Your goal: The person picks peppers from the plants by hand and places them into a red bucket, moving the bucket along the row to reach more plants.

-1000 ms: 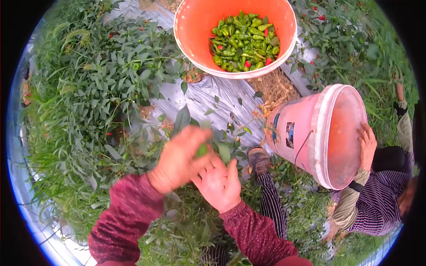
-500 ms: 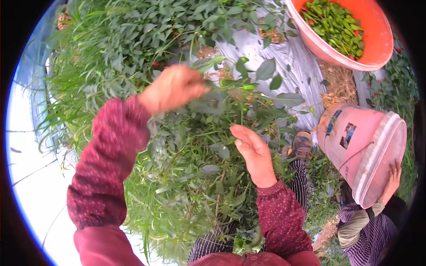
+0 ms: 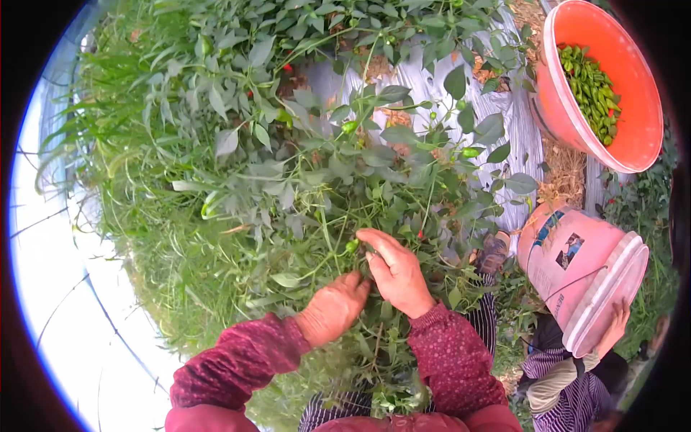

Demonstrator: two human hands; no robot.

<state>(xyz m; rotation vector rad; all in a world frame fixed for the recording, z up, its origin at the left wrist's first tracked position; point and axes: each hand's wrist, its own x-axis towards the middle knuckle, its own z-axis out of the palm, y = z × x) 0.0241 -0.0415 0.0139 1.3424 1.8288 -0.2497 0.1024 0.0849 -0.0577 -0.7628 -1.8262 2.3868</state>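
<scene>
Low among the pepper plants, my left hand has its fingers bent into the leaves, their tips hidden. My right hand is just to its right, with the fingers extended and somewhat apart beside a small green pepper. The two hands nearly touch. More green peppers hang above them, one near the upper middle and another farther right.
An orange bucket holding green and a few red peppers is at the upper right. Below it, a co-worker's hand touches a tilted pink bucket. Silvery plastic film covers ground between plants.
My left hand has come down and right, from the upper leaves to beside my right hand. My right hand has moved slightly down. Both buckets appear shifted in the view.
</scene>
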